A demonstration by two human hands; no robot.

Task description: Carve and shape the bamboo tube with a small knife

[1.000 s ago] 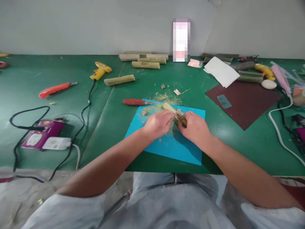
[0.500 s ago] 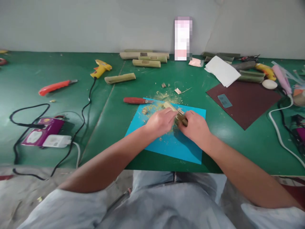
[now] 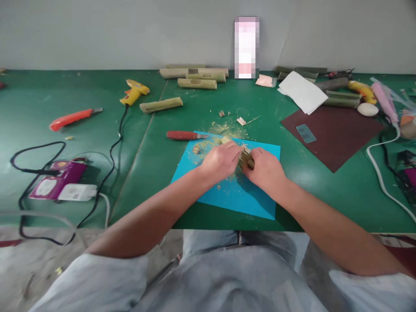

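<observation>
Bamboo tube (image 3: 247, 161) held in right hand (image 3: 264, 165), fingers curled; left hand (image 3: 221, 160) set against tube, finger grip obscured.

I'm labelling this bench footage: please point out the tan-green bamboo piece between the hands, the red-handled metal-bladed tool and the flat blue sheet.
Tan-green bamboo piece (image 3: 248, 160): head view, its exposed near section.
Red-handled metal-bladed tool (image 3: 186, 135): head view, on the handle.
Flat blue sheet (image 3: 248, 200): head view, bare lower part.
</observation>
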